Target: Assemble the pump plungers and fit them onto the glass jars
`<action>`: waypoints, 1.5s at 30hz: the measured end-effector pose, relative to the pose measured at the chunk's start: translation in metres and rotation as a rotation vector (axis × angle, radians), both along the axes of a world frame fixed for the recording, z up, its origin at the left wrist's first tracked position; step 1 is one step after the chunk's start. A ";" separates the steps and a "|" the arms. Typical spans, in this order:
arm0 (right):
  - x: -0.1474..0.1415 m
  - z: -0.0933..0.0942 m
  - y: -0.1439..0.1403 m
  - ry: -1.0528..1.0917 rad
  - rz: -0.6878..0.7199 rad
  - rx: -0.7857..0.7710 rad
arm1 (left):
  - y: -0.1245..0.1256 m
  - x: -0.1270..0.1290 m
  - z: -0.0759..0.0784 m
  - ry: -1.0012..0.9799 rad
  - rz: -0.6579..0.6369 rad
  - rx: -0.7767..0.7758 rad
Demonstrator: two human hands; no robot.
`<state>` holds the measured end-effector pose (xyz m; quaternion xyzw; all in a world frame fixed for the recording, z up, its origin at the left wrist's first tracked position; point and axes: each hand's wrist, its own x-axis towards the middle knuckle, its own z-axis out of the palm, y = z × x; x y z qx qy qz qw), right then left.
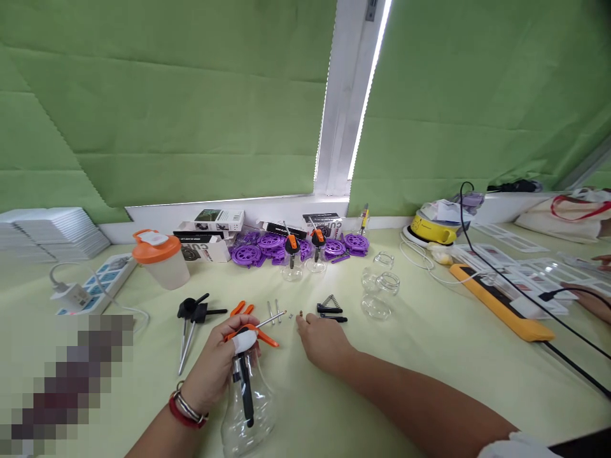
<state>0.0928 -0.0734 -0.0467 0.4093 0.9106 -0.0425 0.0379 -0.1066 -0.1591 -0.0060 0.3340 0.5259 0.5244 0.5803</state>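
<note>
My left hand (220,366) grips the neck of a clear glass bottle (248,413) fitted with a black stem and an orange lever (258,334) with a metal rod; a white bandage wraps one finger. My right hand (321,340) rests on the pale green table (429,381), fingertips reaching toward tiny parts (298,313) lying beside two metal pins (273,312). A small spring (330,300) and black clips (331,313) sit just beyond that hand.
Clear glass bottles (379,289), two assembled bottles with orange caps (292,257), purple plastic wheels (267,247), boxes (210,232), an orange-lidded cup (160,257), a power strip (95,283), black parts with rods (193,318), a yellow device (432,229) and an orange strip (501,308). Another person's hands (592,299) at far right.
</note>
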 end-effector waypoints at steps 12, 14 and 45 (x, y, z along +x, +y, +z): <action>0.005 0.005 -0.014 1.111 -0.580 -1.257 | -0.003 0.010 -0.012 -0.241 -0.168 -0.069; 0.004 0.002 -0.017 1.155 -0.642 -1.311 | -0.003 0.013 -0.013 -0.249 -0.159 -0.090; 0.013 -0.004 -0.006 1.124 -0.474 -1.155 | 0.001 0.014 -0.017 -0.233 -0.135 -0.109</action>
